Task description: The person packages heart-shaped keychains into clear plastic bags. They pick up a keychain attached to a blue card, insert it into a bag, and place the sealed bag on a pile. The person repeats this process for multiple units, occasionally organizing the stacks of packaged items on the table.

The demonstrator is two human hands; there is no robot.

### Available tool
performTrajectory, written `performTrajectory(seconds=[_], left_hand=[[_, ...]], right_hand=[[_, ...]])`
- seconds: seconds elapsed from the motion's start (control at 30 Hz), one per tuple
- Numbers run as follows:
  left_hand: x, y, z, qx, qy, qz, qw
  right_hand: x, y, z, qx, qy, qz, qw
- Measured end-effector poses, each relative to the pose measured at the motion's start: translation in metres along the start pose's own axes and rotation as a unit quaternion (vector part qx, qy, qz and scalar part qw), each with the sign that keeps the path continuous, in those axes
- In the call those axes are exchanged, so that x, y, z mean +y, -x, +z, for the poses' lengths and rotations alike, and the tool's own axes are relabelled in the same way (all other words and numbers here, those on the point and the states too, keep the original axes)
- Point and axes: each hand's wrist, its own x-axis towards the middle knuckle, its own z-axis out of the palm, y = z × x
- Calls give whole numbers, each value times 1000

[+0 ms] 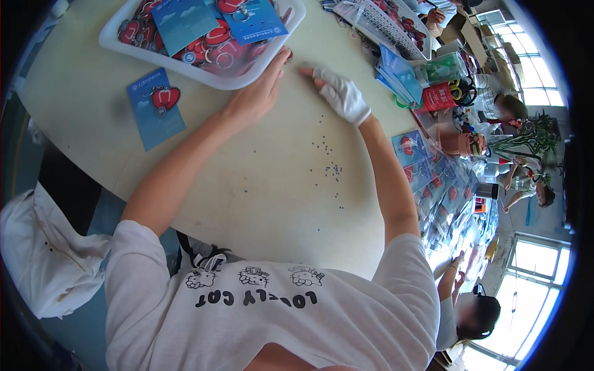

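Note:
My bare left hand [260, 93] lies flat on the pale round table [260, 185], its fingertips against the rim of a white tray [204, 71]. The tray holds several red heart-shaped keyrings and blue cards. My right hand [341, 94] wears a white glove and rests on the table just right of the left hand, fingers stretched toward the tray corner. Neither hand holds anything that I can see. A blue card with a red heart keyring [156, 108] lies alone on the table to the left. Tiny dark beads [329, 167] are scattered below the right hand.
At the right edge of the table are blue cards [399, 74], a red can [438, 98], a green clear box [442, 67] and bagged keyrings [433, 179]. A second white tray [387, 25] stands at the back. A white cloth [43, 253] hangs at left. Other people sit at right.

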Motion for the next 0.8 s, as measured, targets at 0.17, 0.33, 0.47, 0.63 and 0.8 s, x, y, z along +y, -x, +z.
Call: performTrajectory(seconds=[0.17, 0.33, 0.47, 0.63, 0.8], left_hand=[[6, -1, 3, -30, -1, 35, 999], [34, 22, 11, -112, 63, 11, 992], [94, 79, 2, -181, 161, -32, 970], [164, 132, 35, -84, 198, 27, 976], [209, 152, -56, -353, 554, -58, 752]], right_hand=[[-72, 50, 35, -73, -24, -96, 992], [-125, 108, 45, -40, -76, 1, 996], [-160, 170, 48, 341, -118, 163, 918], [-189, 186, 71, 438, -232, 452, 741], [-159, 144, 93, 332, 5, 281, 901]])
